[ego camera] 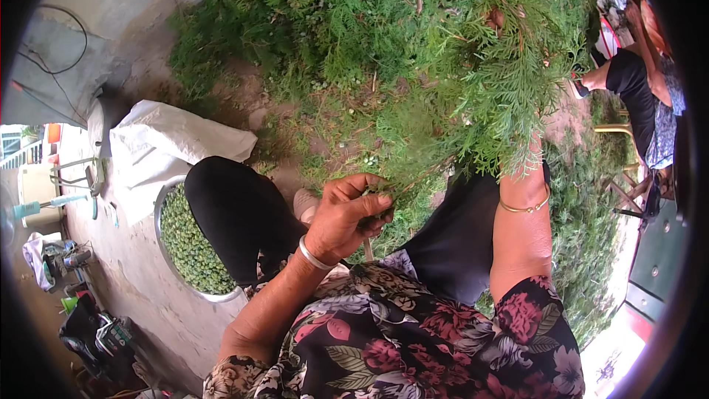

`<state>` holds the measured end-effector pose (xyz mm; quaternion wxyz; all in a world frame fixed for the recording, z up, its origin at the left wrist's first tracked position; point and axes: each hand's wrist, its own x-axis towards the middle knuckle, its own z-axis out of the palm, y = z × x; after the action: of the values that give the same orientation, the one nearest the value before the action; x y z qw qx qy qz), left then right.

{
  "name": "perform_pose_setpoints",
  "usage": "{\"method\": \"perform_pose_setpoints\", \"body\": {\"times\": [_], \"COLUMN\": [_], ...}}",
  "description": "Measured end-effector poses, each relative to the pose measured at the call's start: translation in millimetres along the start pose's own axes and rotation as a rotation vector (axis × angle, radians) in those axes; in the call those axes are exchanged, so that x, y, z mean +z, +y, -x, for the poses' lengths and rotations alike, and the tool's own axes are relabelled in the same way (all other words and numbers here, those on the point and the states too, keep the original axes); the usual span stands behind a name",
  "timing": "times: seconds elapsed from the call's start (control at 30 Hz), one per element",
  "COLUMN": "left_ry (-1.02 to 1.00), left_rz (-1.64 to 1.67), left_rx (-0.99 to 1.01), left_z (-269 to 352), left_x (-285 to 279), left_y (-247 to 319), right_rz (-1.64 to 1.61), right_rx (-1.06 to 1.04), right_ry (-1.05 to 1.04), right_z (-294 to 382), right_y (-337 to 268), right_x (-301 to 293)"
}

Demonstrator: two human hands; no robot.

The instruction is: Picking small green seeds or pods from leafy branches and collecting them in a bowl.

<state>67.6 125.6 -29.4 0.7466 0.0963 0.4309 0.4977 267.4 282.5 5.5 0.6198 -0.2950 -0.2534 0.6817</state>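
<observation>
My left hand (352, 213), a silver bangle on its wrist, has thumb and fingers closed on the thin twig end of a leafy arborvitae branch (512, 83). The branch rises from there to the upper right and covers my right forearm. Foliage hides most of my right hand (494, 18); a patch of its skin shows beside the stem, where it grips the branch. A gold-coloured bangle (526, 208) circles my right forearm. By my left knee stands a round metal basin (160, 233), filled with small green cones (194, 246).
A large heap of cut conifer branches (310, 16) lies ahead. Loose sprigs litter the ground. A white woven sack (183, 133) lies beyond the basin. At the far right another person (637, 77) sits. A metal-framed chair (83, 177) and bags (94, 327) stand left.
</observation>
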Motion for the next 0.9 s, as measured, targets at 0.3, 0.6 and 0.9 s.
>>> {"method": "perform_pose_setpoints", "body": {"times": [0.3,0.6,0.9], "left_ry": [-0.182,-0.005,0.106], "left_rz": [0.203,0.106,0.187], "left_rx": [-0.055,-0.049,-0.007], "left_z": [9.4,6.1,38.2], "left_x": [-12.1,-9.9,-31.1], "left_y": [2.3,-4.5,-10.9], "right_rz": [0.013,0.006,-0.002], "right_rx": [0.006,0.011,0.012], "right_ry": [0.0,-0.001,-0.009], "right_z": [-8.1,-14.7,-32.5], "right_y": [2.6,3.5,3.1], "right_x": [4.2,6.6,12.1]}}
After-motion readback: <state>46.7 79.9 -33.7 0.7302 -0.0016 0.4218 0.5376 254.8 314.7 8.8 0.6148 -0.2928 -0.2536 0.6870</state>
